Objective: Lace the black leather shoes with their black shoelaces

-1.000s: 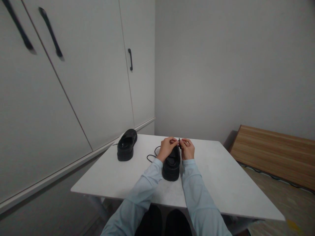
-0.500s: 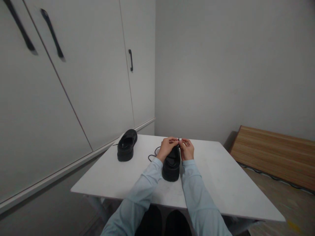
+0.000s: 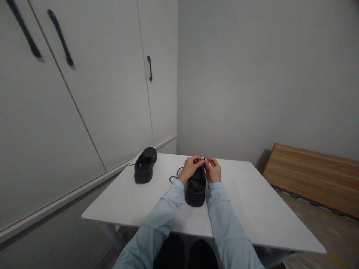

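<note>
A black shoe [image 3: 195, 192] with a thick sole stands on the white table, its heel toward me. Above its front part, my left hand [image 3: 192, 167] and my right hand [image 3: 213, 170] meet with pinched fingers. Between the fingertips a short piece of black shoelace [image 3: 204, 159] shows; both hands are closed on it. Another stretch of black lace loops out on the table to the left of my left wrist. My hands cover the shoe's toe and most of its lacing.
A second black shoe [image 3: 145, 166] stands at the table's back left, a lace end beside it. The white table [image 3: 252, 209] borders white cabinets [image 3: 112, 93] with black handles on the left. A wooden board [image 3: 311, 175] leans at the right.
Both hands stay nearly in place over the shoe. The bit of lace between the fingertips has shifted slightly; the shoes have not moved on the table.
</note>
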Available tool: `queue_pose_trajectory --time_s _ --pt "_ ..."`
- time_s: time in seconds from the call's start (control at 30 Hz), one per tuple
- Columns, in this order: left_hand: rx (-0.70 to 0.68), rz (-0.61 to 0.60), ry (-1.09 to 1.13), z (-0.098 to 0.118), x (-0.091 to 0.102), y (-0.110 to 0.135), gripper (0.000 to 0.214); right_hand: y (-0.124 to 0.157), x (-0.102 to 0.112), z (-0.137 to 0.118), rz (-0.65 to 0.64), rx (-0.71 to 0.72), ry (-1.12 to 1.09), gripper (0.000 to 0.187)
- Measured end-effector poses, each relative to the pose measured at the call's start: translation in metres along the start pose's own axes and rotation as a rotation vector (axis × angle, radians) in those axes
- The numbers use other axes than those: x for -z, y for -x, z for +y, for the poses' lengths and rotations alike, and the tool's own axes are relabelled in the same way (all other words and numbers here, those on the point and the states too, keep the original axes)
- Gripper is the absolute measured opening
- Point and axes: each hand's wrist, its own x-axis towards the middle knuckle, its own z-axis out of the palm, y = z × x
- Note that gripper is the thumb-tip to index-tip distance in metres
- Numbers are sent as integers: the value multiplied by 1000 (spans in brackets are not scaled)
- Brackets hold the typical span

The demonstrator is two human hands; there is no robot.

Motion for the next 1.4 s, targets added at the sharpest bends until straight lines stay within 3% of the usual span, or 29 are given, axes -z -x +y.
queue_pose_trajectory --time_s 0.13,0.37,0.47,0.67,0.93,1.4 --pt "21 9 37 4 3 -5 17 -3 6 -3 -39 14 64 36" --pt "180 7 289 11 7 -12 20 -5 17 -6 -331 -59 317 57" --pt "227 1 413 11 8 -12 23 -4 18 -1 -398 -130 386 60" --pt "336 63 486 8 12 -15 27 -4 21 7 -397 -140 410 59" --pt "409 70 532 17 20 -15 15 -3 21 6 -373 -141 412 57" --pt "408 33 624 3 5 -16 21 -4 22 7 -409 -155 390 49"
